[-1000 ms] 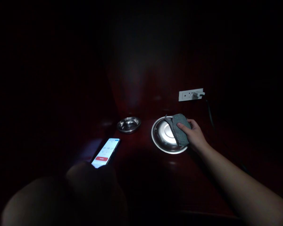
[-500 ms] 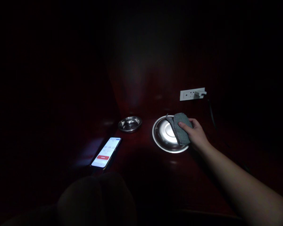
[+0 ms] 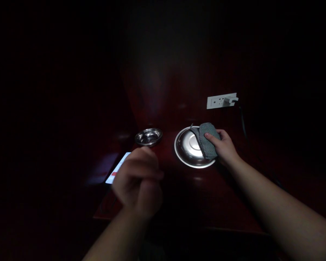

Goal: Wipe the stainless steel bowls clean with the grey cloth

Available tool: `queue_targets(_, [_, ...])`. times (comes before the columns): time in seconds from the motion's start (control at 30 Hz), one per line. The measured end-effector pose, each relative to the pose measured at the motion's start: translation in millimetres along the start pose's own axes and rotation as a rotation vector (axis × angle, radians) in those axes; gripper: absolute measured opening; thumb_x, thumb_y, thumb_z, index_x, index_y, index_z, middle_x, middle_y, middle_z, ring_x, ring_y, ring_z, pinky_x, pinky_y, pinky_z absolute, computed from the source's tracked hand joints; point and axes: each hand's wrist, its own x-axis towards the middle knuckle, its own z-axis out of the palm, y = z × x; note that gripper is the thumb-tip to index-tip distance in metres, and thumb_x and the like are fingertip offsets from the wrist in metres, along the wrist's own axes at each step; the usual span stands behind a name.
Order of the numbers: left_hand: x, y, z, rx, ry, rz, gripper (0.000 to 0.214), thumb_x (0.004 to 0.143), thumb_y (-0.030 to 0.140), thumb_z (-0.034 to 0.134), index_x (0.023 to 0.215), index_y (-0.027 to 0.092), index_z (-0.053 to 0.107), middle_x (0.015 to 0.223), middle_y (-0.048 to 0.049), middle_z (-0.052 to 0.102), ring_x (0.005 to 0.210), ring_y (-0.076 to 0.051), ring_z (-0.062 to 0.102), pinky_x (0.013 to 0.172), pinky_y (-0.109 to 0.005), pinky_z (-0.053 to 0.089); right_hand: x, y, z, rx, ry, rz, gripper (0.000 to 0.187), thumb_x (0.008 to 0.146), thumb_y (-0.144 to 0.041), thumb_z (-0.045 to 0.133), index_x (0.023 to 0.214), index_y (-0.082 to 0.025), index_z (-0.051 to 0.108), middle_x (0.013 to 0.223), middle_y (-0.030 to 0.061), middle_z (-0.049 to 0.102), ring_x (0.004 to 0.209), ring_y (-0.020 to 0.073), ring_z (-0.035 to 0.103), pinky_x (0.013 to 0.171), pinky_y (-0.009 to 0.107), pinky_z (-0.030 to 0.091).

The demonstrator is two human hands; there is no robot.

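Observation:
The scene is very dark. My right hand (image 3: 225, 148) grips a folded grey cloth (image 3: 205, 140) and presses it on the right side of a round steel plate (image 3: 188, 152) lying on a dark red wooden table (image 3: 212, 195). My left hand (image 3: 137, 183) hovers above the table in front of me, blurred, fingers curled with nothing visible in them. It covers most of a lit phone (image 3: 116, 170) that lies flat on the table. A small steel bowl (image 3: 148, 136) sits just beyond the left hand, left of the plate.
A white wall socket (image 3: 218, 102) with a plug and dark cable (image 3: 242, 121) is on the back panel above the plate. The table's front edge runs near the bottom of the view. Everything to the left and right is in darkness.
My left hand rose from the bottom edge and moved forward over the phone, hiding most of its screen. The right hand with the cloth stayed on the plate.

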Motion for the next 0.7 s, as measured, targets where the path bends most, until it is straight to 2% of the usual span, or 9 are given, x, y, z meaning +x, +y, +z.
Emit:
queue_targets(0.07, [-2.1,-28.8,8.8,0.037,0.023,-0.111,0.017,0.076,0.023,0.058,0.061,0.018,0.054,0.057,0.0024,0.051,0.054,-0.009,0.046,0.056,-0.024,0.040,0.7,0.6,0.0,0.019,0.008,0.008,0.047,0.053,-0.049,0.077,0.085,-0.022,0.054,0.080,0.0007,0.060,0.069,0.0182,0.058,0.056,0.029,0.047])
queue_targets(0.17, [-9.0,-78.9,22.0,0.147,0.079,-0.538,0.013,0.077,0.022,0.054,0.064,0.018,0.055,0.059,0.0020,0.051,0.055,-0.010,0.045,0.055,-0.023,0.036,0.8,0.7,0.0,0.033,0.019,0.001,0.048,0.053,-0.048,0.077,0.086,-0.022,0.054,0.082,0.0009,0.061,0.071,0.0178,0.058,0.059,0.030,0.048])
queue_targets(0.23, [-14.6,-104.8,28.9,0.104,0.142,-0.696,0.009,0.075,0.022,0.055,0.068,0.018,0.055,0.060,0.0024,0.049,0.056,-0.010,0.045,0.056,-0.023,0.036,0.4,0.1,0.2,0.037,0.023,0.015,0.049,0.053,-0.048,0.077,0.089,-0.022,0.054,0.082,0.0009,0.060,0.070,0.0178,0.058,0.059,0.030,0.048])
queue_targets(0.27, [-17.4,-114.2,31.7,0.093,0.145,-0.704,0.004,0.073,0.022,0.057,0.073,0.018,0.056,0.065,0.0018,0.052,0.061,-0.010,0.048,0.060,-0.023,0.038,0.1,-0.3,0.5,0.036,0.024,0.023,0.050,0.053,-0.048,0.077,0.089,-0.022,0.054,0.082,0.0009,0.061,0.070,0.0180,0.059,0.059,0.030,0.048])
queue_targets(0.33, [-22.2,-127.5,36.5,0.084,0.184,-0.709,0.012,0.071,0.021,0.061,0.082,0.018,0.056,0.076,0.0002,0.057,0.072,-0.012,0.052,0.071,-0.024,0.040,-0.3,-0.5,1.0,0.034,0.033,0.020,0.050,0.053,-0.048,0.077,0.089,-0.022,0.054,0.082,0.0009,0.061,0.071,0.0182,0.059,0.059,0.030,0.048])
queue_targets(0.4, [-25.8,-136.8,40.8,0.083,0.216,-0.770,0.017,0.072,0.025,0.062,0.086,0.018,0.055,0.082,-0.0017,0.058,0.077,-0.012,0.054,0.075,-0.026,0.040,-0.2,0.1,1.4,0.031,0.045,0.011,0.050,0.052,-0.047,0.077,0.089,-0.022,0.055,0.082,0.0010,0.061,0.072,0.0183,0.059,0.060,0.029,0.048])
queue_targets(0.5, [-27.6,-148.6,46.7,0.023,0.176,-0.854,0.020,0.074,0.029,0.060,0.090,0.018,0.055,0.090,-0.0035,0.059,0.084,-0.014,0.055,0.078,-0.027,0.041,1.3,3.0,1.5,0.024,0.073,-0.007,0.051,0.053,-0.048,0.077,0.090,-0.021,0.055,0.085,0.0013,0.061,0.074,0.0183,0.059,0.061,0.029,0.048])
queue_targets(0.57, [-27.7,-154.9,50.0,-0.017,0.203,-0.895,0.023,0.074,0.031,0.060,0.094,0.019,0.055,0.093,-0.0041,0.059,0.085,-0.014,0.056,0.078,-0.028,0.042,2.6,5.5,1.4,0.022,0.089,-0.015,0.052,0.053,-0.049,0.076,0.091,-0.021,0.054,0.086,0.0016,0.061,0.073,0.0183,0.059,0.061,0.029,0.048])
queue_targets(0.7, [-32.1,-160.5,52.9,-0.149,0.183,-0.967,0.027,0.074,0.035,0.061,0.095,0.019,0.056,0.092,-0.0050,0.061,0.083,-0.015,0.058,0.075,-0.028,0.044,3.6,8.3,1.6,0.025,0.093,-0.012,0.051,0.053,-0.050,0.076,0.090,-0.021,0.055,0.086,0.0019,0.061,0.074,0.0189,0.059,0.061,0.030,0.049])
